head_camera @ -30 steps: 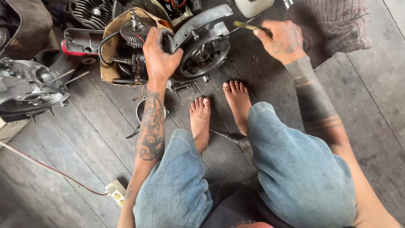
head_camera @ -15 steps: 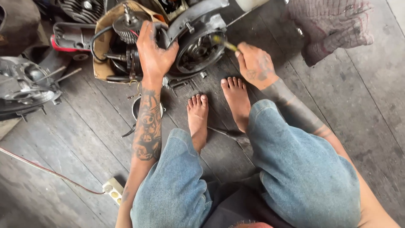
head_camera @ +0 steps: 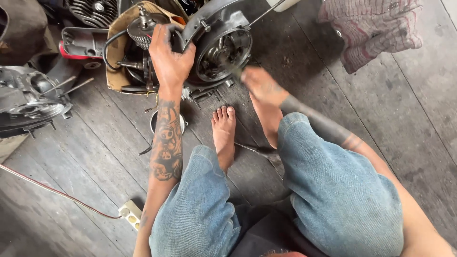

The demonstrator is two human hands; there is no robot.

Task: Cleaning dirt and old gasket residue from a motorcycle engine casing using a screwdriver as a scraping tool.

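Since half a second ago the right hand [head_camera: 263,85] has come down from the face of the round grey metal engine housing [head_camera: 220,45] to a spot just below its lower edge, near the toes of the right foot; it is smeared with motion, so I cannot tell whether its grip is closed on the thin tool it carried a moment ago or how wide the fingers stand; the left hand [head_camera: 169,59] stays where it was, its grip spread wide and pressed over the dark middle of the engine, between the housing and the small finned cylinder part [head_camera: 140,28]; the engine itself lies on the dark plank floor [head_camera: 95,157] at the top of the view, partly resting in a torn brown cardboard box [head_camera: 114,62] that wraps its left side; left of the box sits a red and black plastic tray [head_camera: 83,45], and further left a separate grey cast engine case [head_camera: 28,102]; a white power strip [head_camera: 131,214] with a thin reddish cord lies by the left knee; a crumpled red-and-white checked rag [head_camera: 376,31] lies at upper right, well apart from both hands.
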